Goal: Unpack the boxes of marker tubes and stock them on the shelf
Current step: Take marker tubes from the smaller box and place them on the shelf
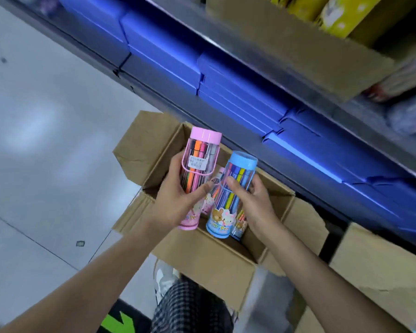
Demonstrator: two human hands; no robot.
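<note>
My left hand grips a clear marker tube with a pink lid, held tilted above the open cardboard box on the floor. Beside it, my right hand holds a clear tube with a blue lid, full of coloured markers. Behind these two, more tubes show partly between my hands; whether I hold them or they stand in the box I cannot tell. The grey shelf runs diagonally above the box.
Stacks of blue flat boxes fill the lower shelf level. A brown carton with yellow tubes sits on the upper shelf. Another closed carton stands at the right. Grey tiled floor lies left.
</note>
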